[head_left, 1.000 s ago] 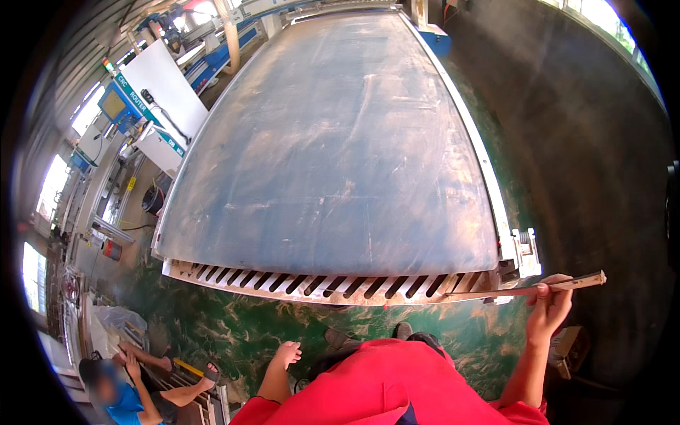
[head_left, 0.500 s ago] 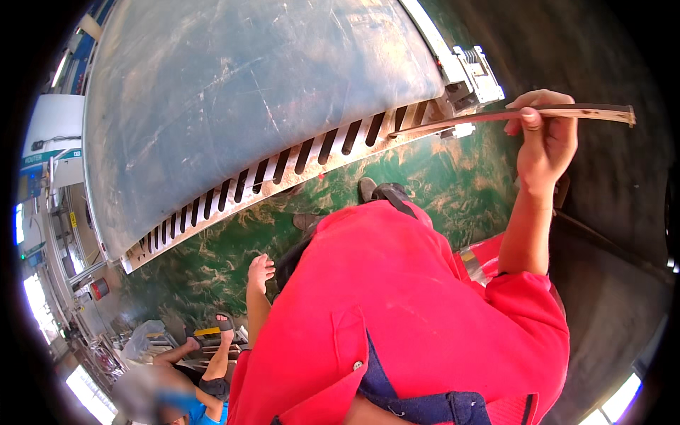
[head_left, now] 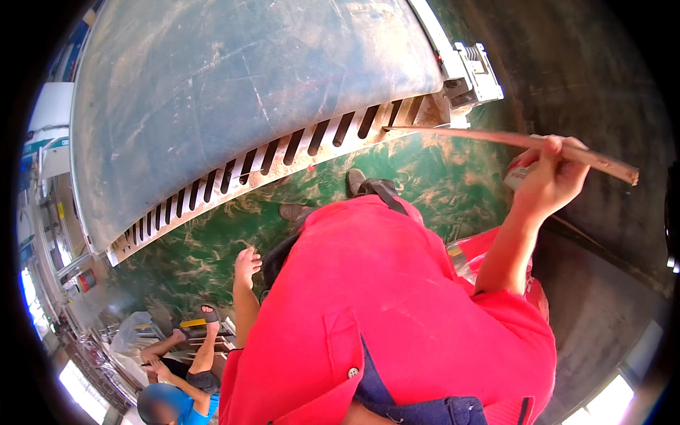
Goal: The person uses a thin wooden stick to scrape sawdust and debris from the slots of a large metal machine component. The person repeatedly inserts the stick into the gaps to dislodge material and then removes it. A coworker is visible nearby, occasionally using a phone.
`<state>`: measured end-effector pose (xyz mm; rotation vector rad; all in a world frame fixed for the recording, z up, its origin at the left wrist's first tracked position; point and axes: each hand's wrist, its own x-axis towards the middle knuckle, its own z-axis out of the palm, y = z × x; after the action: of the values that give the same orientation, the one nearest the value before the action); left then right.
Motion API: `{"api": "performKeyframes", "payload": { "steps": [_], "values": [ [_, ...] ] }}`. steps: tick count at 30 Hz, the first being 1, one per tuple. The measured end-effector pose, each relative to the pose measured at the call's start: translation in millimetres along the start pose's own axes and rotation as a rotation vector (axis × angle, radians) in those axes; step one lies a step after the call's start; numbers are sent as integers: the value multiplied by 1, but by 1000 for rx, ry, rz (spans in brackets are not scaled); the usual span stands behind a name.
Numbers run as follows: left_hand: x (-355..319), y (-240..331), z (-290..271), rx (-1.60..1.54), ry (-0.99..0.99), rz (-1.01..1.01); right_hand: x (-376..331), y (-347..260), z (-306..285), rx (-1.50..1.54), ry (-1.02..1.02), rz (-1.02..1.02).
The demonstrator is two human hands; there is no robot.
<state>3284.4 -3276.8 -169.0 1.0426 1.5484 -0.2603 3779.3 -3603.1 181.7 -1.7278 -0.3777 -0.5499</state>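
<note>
A long thin wooden strip [head_left: 489, 136] is gripped by my right hand [head_left: 551, 177], closed around it near its thicker outer end. From there the strip runs left, and its narrow far end overlaps the slotted metal edge [head_left: 287, 152] of a large machine; I cannot tell whether they touch. My left hand [head_left: 247, 265] hangs low beside my body over the floor, holding nothing, its fingers loosely apart. The machine's broad, scratched grey-blue belt [head_left: 255, 71] lies just beyond the slots.
A dark, flat surface [head_left: 595, 78] stands at the right. Below my right hand is a white-and-red object [head_left: 518, 172], partly hidden. Sawdust streaks the green floor [head_left: 191, 269]. At the lower left a person in blue [head_left: 191, 405] sits near stacked boards.
My right hand has come lower and nearer, and the strip's outer end has dropped and turned. The seated person's arm now reaches forward. My left hand still hangs low.
</note>
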Motion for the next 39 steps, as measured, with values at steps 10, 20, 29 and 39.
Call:
{"api": "performKeyframes", "payload": {
  "steps": [10, 20, 29, 39],
  "values": [
    [-1, 12, -2, 29, 4, 11, -7, 2, -11, -49, 141, 41],
    [-5, 5, -4, 41, -4, 10, -2, 35, -59, -38, 288, 168],
    [-9, 16, 4, 90, -2, 12, -8, 6, -34, 121, 30, -14],
    [-4, 29, 2, 74, -17, 65, -7, -21, -7, 89, -119, -252]
  ]
}}
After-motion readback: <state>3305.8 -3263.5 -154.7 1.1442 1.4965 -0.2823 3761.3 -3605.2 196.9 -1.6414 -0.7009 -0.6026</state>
